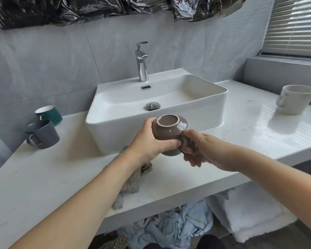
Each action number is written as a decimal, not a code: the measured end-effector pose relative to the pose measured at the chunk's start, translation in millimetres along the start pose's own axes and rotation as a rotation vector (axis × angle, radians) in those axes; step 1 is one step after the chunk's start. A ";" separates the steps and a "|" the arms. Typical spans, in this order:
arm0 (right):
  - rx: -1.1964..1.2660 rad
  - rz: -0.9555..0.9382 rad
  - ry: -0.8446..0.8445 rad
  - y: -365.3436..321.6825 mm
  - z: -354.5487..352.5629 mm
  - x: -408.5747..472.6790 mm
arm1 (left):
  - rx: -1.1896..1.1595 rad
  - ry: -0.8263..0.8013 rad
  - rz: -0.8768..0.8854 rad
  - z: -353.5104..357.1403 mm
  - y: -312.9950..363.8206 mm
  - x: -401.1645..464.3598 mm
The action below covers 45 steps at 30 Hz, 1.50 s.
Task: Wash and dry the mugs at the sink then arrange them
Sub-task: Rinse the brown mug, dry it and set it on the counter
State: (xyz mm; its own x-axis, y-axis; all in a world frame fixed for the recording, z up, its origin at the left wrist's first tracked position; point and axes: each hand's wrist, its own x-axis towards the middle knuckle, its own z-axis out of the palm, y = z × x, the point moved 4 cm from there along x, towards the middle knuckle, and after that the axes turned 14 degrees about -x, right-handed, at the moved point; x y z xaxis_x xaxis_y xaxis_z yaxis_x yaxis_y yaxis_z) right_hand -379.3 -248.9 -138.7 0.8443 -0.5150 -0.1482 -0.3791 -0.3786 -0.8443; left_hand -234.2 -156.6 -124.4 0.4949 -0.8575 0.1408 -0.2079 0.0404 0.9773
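A brown mug (170,131) is held upside down in front of the white sink (212,112), its pale-rimmed base facing up. My left hand (151,142) grips its body from the left, thumb across the near side. My right hand (199,148) holds the mug's handle, fingers curled round it. A grey mug (43,134) and a green mug (50,114) with a white inside stand on the counter left of the sink. A white mug (294,99) stands on the counter at the far right. A grey cloth (131,178) lies on the counter under my left forearm.
A chrome tap (142,62) rises behind the basin, with no water running. The white counter (241,141) ends at a front edge near me. Below it lie blue rags (187,221) and a folded white towel (250,212). Window blinds (294,26) hang at the upper right.
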 end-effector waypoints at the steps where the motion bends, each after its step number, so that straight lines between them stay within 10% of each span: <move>1: 0.025 -0.003 0.005 1.1 0.2 0.5 | -0.004 -0.048 -0.022 -1.4 2.8 -0.9; 12: 0.188 -0.002 0.031 5.6 1.9 8.5 | 1.074 -0.163 -0.238 -61.1 -54.8 -54.1; 19: 0.199 0.006 0.045 4.9 12.8 1.2 | 0.316 0.193 0.125 -86.8 -10.6 -38.5; 32: 0.135 -0.019 0.154 -6.6 18.9 0.4 | 0.816 -0.165 0.522 -26.5 41.9 -39.1; 45: 0.207 0.018 0.189 -11.7 16.5 -3.7 | 0.852 -0.086 0.453 -37.2 60.4 -38.3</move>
State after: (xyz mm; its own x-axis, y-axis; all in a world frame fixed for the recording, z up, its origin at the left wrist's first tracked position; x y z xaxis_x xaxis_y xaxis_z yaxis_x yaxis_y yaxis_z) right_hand -371.7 -229.9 -136.7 0.7449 -0.6622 -0.0815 -0.2914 -0.2131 -0.9326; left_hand -234.3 -102.2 -64.9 0.1610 -0.8879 0.4310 -0.9224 0.0201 0.3858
